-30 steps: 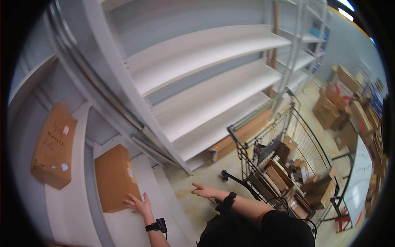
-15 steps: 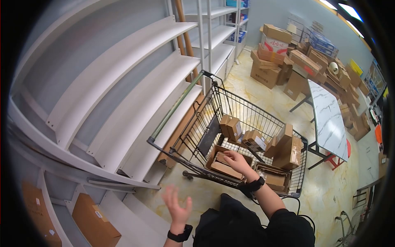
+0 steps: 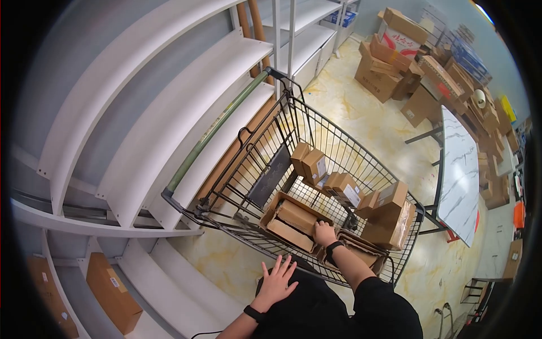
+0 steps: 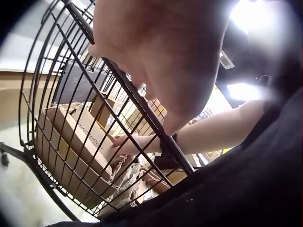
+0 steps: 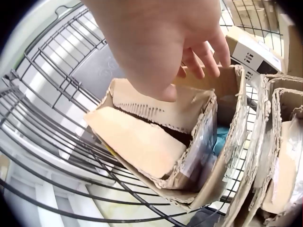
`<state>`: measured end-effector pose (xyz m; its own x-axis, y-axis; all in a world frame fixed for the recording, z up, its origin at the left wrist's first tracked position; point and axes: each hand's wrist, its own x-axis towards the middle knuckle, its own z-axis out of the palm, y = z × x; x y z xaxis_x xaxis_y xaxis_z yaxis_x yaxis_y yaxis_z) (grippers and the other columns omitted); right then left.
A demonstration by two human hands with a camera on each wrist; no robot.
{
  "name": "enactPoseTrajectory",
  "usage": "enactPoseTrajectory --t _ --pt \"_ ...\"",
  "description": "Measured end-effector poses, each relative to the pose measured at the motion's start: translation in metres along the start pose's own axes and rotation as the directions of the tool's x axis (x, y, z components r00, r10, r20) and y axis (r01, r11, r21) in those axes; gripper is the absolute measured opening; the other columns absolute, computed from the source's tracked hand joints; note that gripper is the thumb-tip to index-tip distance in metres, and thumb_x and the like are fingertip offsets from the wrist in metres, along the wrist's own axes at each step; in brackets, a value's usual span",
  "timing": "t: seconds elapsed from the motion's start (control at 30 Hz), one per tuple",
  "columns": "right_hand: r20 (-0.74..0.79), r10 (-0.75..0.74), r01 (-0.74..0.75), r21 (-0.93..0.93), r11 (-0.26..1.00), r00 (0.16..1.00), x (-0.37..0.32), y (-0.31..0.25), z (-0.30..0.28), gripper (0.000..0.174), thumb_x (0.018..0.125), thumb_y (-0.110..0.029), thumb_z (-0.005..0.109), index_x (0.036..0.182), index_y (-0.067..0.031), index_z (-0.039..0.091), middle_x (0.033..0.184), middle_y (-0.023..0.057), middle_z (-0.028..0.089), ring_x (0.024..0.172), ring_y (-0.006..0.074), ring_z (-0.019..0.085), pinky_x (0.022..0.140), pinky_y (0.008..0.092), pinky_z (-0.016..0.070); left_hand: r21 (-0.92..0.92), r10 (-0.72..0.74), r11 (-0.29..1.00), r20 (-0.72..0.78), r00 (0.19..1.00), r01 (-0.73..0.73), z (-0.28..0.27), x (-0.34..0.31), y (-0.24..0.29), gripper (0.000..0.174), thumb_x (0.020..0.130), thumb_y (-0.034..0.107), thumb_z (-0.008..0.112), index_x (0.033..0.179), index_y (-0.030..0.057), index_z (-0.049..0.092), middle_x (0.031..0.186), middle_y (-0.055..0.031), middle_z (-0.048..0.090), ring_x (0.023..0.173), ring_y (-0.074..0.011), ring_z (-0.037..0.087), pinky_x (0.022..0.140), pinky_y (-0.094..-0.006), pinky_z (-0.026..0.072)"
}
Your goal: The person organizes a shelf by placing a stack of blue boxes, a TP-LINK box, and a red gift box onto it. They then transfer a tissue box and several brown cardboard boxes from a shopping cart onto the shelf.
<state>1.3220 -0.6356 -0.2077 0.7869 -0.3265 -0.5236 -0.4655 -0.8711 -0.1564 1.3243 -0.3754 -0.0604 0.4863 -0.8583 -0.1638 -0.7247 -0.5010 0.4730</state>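
Observation:
Over the metal shopping cart [image 3: 217, 130], my right hand [image 3: 324, 233] reaches down to a worn open carton [image 5: 230, 90] with a smaller cardboard box [image 5: 135, 142] inside it. In the right wrist view its thumb is right at the smaller box's upper edge, with the loosely bent fingers apart from the thumb. A bit of teal material [image 5: 220, 139] shows between the box and the carton wall. My left hand [image 3: 275, 287] has its fingers spread, empty, in front of my body near the cart's near rim; the left wrist view shows it close over that rim.
Several small boxes [image 3: 344, 189] and a taller carton [image 3: 389, 217] also lie in the cart. White shelves [image 3: 186, 107] stand on the left, with a flat brown box [image 3: 113, 294] on a lower one. At right are a marble-patterned table [image 3: 458, 175] and piled cartons [image 3: 378, 73].
The view has swung from the shelves at left to the cart. My right hand has come down to the carton, and my left hand has moved from the shelf box to the cart's near side.

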Motion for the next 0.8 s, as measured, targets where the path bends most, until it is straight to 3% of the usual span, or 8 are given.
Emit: enactPoseTrajectory --t 0.07,0.13,0.27,0.47,0.53,0.67,0.73,0.8 --pt "0.013 -0.039 0.040 -0.037 0.999 0.999 0.006 -0.005 0.005 0.034 0.078 -0.022 0.053 0.105 -0.0020 0.053 0.108 0.0165 0.053 0.099 0.0302 0.053 0.076 0.0401 0.0481 -0.002 -0.037 0.999 0.018 0.999 0.037 0.001 0.000 0.000 0.059 0.081 0.041 0.054 0.131 0.0147 0.037 0.142 -0.0055 0.024 0.132 -0.0302 0.017 0.093 -0.0706 0.0075" --pt "-0.087 0.036 -0.032 0.048 0.998 0.996 0.014 -0.007 0.016 0.029 0.077 -0.023 0.053 0.098 -0.0019 0.056 0.097 0.0157 0.059 0.091 0.0310 0.057 0.072 0.0398 0.0495 0.009 -0.043 0.999 0.034 0.999 0.043 0.002 0.000 0.001 0.059 0.080 0.040 0.054 0.132 0.0166 0.036 0.142 -0.0048 0.023 0.132 -0.0294 0.017 0.092 -0.0708 0.0089" --pt "-0.023 0.029 -0.027 0.065 0.998 0.999 0.024 0.001 0.017 0.027 0.077 -0.019 0.051 0.097 -0.0030 0.056 0.086 0.0165 0.062 0.082 0.0316 0.060 0.069 0.0400 0.0501 0.009 -0.079 0.997 0.039 0.996 0.079 0.002 0.002 0.003 0.058 0.080 0.039 0.055 0.132 0.0181 0.036 0.142 -0.0040 0.024 0.132 -0.0291 0.018 0.092 -0.0708 0.0105" --pt "-0.030 -0.164 0.164 -0.032 0.986 0.986 0.046 0.019 0.017 0.017 0.073 -0.014 0.051 0.077 -0.0023 0.062 0.072 0.0165 0.062 0.071 0.0313 0.061 0.064 0.0396 0.0502 -0.021 -0.094 0.995 0.033 0.995 0.095 0.000 0.004 0.005 0.055 0.081 0.036 0.054 0.131 0.0197 0.037 0.141 -0.0027 0.026 0.131 -0.0288 0.020 0.092 -0.0708 0.0117" --pt "-0.050 -0.178 0.178 -0.013 0.984 0.983 0.049 0.021 0.003 0.016 0.072 -0.013 0.051 0.075 -0.0023 0.062 0.070 0.0168 0.061 0.069 0.0328 0.061 0.063 0.0406 0.0498 -0.016 -0.114 0.993 0.053 0.992 0.115 -0.001 0.004 0.006 0.053 0.083 0.033 0.052 0.132 0.0215 0.035 0.141 0.0002 0.026 0.132 -0.0237 0.020 0.095 -0.0684 0.0115" --pt "-0.119 -0.251 0.262 0.086 0.961 0.961 0.042 0.033 -0.033 0.015 0.071 -0.014 0.053 0.076 -0.0030 0.061 0.073 0.0186 0.061 0.073 0.0349 0.059 0.066 0.0422 0.0482 -0.027 -0.107 0.994 0.030 0.994 0.107 0.000 0.005 0.005 0.052 0.083 0.033 0.052 0.132 0.0226 0.036 0.141 0.0005 0.026 0.131 -0.0233 0.020 0.095 -0.0681 0.0125" --pt "-0.197 -0.188 0.243 0.306 0.921 0.962 0.039 0.044 -0.054 0.017 0.074 -0.019 0.056 0.077 -0.0022 0.060 0.073 0.0196 0.060 0.075 0.0367 0.057 0.068 0.0440 0.0462 -0.021 -0.102 0.994 0.033 0.994 0.103 -0.001 0.005 0.005 0.052 0.083 0.032 0.052 0.132 0.0230 0.036 0.141 0.0006 0.027 0.131 -0.0231 0.021 0.095 -0.0678 0.0134" --pt "-0.178 -0.134 0.192 0.366 0.911 0.975 0.038 0.052 -0.080 0.021 0.075 -0.023 0.059 0.079 -0.0015 0.059 0.074 0.0209 0.059 0.074 0.0373 0.057 0.066 0.0441 0.0449 -0.019 -0.100 0.995 0.024 0.995 0.100 0.002 0.004 0.003 0.052 0.083 0.031 0.052 0.131 0.0230 0.036 0.140 0.0007 0.027 0.131 -0.0230 0.021 0.095 -0.0677 0.0139"
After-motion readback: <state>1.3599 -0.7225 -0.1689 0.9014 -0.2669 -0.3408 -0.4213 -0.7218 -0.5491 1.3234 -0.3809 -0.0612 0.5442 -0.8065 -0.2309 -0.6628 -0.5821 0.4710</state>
